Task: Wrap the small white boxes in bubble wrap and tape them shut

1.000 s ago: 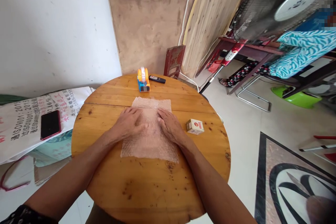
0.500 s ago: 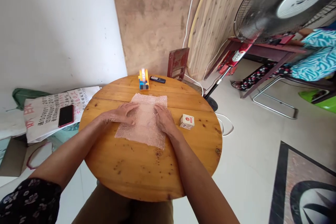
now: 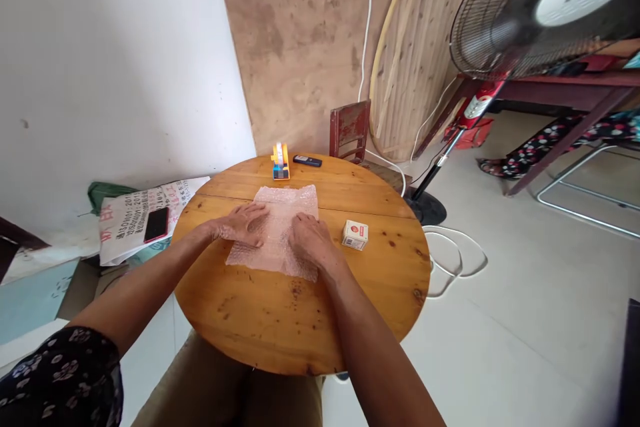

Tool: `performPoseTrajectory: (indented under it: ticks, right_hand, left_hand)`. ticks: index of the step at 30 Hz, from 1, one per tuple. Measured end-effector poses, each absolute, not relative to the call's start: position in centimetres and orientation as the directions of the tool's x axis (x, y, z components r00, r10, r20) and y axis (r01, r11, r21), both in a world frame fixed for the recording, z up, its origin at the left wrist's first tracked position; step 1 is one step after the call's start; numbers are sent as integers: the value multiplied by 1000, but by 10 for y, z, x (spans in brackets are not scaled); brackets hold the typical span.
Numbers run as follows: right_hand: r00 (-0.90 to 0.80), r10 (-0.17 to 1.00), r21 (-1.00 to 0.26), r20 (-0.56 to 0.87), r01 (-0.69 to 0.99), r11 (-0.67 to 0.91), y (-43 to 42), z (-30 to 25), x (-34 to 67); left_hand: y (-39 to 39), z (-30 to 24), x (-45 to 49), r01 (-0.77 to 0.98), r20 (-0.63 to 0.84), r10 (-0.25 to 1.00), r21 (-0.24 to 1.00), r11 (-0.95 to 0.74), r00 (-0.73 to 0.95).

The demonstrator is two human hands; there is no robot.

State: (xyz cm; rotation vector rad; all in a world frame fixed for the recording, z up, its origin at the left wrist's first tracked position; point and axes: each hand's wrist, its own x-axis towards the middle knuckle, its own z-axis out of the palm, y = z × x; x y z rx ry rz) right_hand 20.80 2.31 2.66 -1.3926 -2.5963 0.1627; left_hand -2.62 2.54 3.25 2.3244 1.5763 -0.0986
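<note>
A sheet of pinkish bubble wrap (image 3: pixel 277 213) lies spread on the round wooden table (image 3: pixel 280 340). My left hand (image 3: pixel 243 223) rests on its left side, fingers spread and thumb apart. On the right side of the sheet, my right hand (image 3: pixel 313 240) presses down with its fingers curled; nothing shows in them. A small white box (image 3: pixel 355 234) with a red mark stands just right of my right hand. Toward the table's far edge are a yellow and blue tape dispenser (image 3: pixel 281 163) and a dark, slim device (image 3: pixel 307 161).
A phone (image 3: pixel 157 224) lies on a printed sack (image 3: pixel 120 220) left of the table. Behind stands a small red chair (image 3: pixel 349 130). To the right are a standing fan (image 3: pixel 505 27), a white cable (image 3: pixel 460 267) on the floor and a seated person's leg (image 3: pixel 530 143).
My view has turned slightly left. The fingers of my right hand have curled and shifted inward on the bubble wrap. My left hand stays flat on it.
</note>
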Motion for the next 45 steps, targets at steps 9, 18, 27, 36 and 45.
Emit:
performPoseTrajectory:
  ticks: [9,18,27,36,45]
  right_hand:
    - [-552,834,-165,12,821,546,17,45,210]
    - [-436,875,-139,211,872,469,23,73,289]
    - [-145,973,-254,178,949,188,12,56,335]
    - [-492,808,-491,323,643,588,7,55,228]
    - [-519,825,-580,225,609,541,22,8,223]
  left_hand:
    - [-12,24,-19,892,-29,928,286,-349,372]
    - [-70,4,12,758,78,831,372,-536,550]
    - [-76,0,10,690,293,805,415,-593,516]
    - [-72,6,2,711,475,858,534,-457,195]
    - [-70,6,1,734,423,885,537,-416,193]
